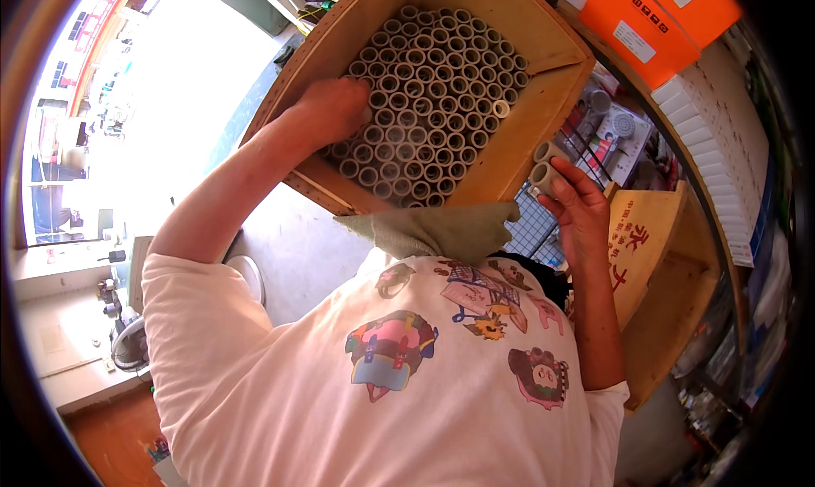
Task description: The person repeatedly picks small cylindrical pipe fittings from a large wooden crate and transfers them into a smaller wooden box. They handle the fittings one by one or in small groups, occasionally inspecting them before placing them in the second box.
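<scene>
A deep wooden crate [496, 162] holds many grey tube sections [439, 89], standing upright side by side with their open ends up. My left hand [340, 108] reaches into the crate at its left side, fingers bent down at the tubes; a piece of a tube seems to show at the fingertips, but the grip is largely hidden. Outside the crate on the right, my right hand [570, 187] holds two short tube sections [543, 172] side by side between thumb and fingers. A green-grey cloth [439, 229] hangs at the crate's near edge.
A second wooden crate [684, 283] bearing red writing stands at the right. Orange cartons [643, 28] and a long white carton [719, 137] line a shelf at upper right. Packaged goods, among them a shower head [624, 125], lie behind a wire rack. A fan [130, 347] stands at lower left.
</scene>
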`<state>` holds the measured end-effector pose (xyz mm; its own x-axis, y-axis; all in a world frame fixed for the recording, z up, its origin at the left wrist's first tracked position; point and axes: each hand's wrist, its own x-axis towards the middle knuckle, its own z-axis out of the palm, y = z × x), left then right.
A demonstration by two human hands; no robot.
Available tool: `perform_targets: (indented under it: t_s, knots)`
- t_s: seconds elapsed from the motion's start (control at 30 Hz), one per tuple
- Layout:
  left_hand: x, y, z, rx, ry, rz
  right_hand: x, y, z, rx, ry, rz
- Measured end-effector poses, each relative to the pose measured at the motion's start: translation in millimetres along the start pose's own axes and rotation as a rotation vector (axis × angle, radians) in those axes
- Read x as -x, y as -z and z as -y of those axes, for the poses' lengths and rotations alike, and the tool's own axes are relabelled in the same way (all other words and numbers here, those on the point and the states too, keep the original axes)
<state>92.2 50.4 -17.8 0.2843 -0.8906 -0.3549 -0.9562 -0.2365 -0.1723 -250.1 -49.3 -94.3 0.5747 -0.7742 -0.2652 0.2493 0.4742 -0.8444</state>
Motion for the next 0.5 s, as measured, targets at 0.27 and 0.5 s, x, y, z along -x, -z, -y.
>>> perform_targets:
  t_s: [0.27, 0.5]
  knots:
    - [-19.3, -27.4, 7.3, -0.082, -0.054, 0.025, 1.9, -1.4, 2.3, 0.000, 0.011, 0.008]
    - [-30.7, -30.0, 3.5, 0.113, 0.006, 0.202, 1.5, 1.8, 4.3, -0.014, 0.026, 0.022]
